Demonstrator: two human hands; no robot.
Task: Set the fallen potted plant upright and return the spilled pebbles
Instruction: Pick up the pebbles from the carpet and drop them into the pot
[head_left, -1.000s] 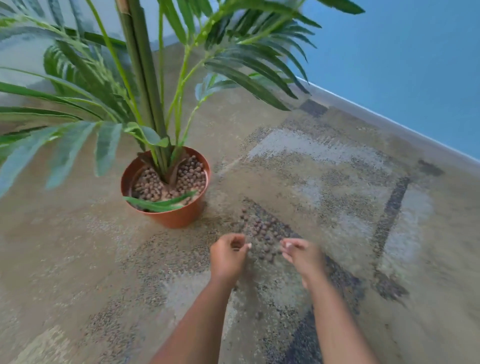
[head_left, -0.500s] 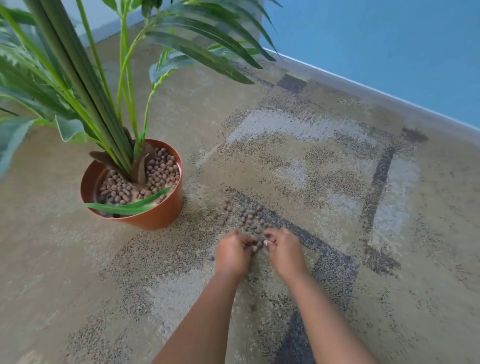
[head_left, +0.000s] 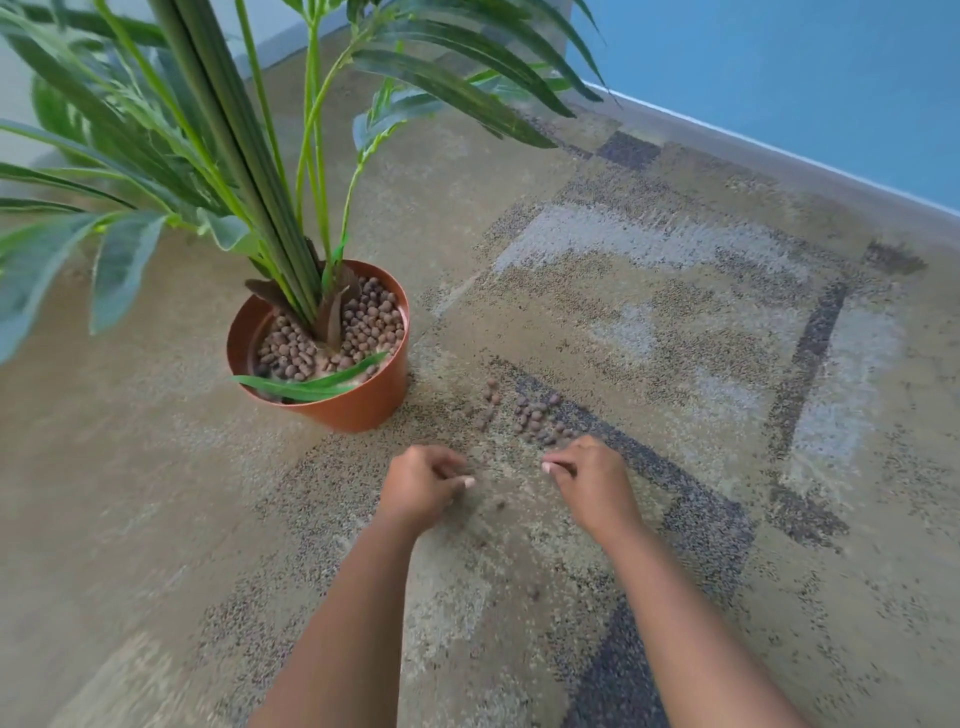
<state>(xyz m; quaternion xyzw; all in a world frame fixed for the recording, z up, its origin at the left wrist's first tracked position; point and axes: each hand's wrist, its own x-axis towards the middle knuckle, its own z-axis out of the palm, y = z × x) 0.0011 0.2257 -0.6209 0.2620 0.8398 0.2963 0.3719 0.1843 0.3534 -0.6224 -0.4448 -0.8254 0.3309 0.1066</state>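
Observation:
The terracotta pot (head_left: 363, 402) stands upright on the carpet, left of centre, holding a green palm-like plant (head_left: 260, 208) and a layer of brown pebbles (head_left: 371, 322). A small patch of spilled pebbles (head_left: 535, 415) lies on the carpet just right of the pot. My left hand (head_left: 426, 483) rests below that patch with fingers curled against the thumb. My right hand (head_left: 592, 480) is beside it, knuckles up, fingertips pinched at the patch's near edge. Whether either hand holds pebbles is hidden. Two stray pebbles (head_left: 500, 503) lie between and below the hands.
The patterned beige and grey carpet (head_left: 675, 322) covers the floor. A blue wall (head_left: 805, 78) with a grey skirting board (head_left: 779, 166) runs along the back right. Long leaves (head_left: 467, 88) hang over the area above the pot.
Both hands met over the pebble patch half a second ago; now they have drawn apart and back toward me. The view has shifted, so the pot sits nearer the centre.

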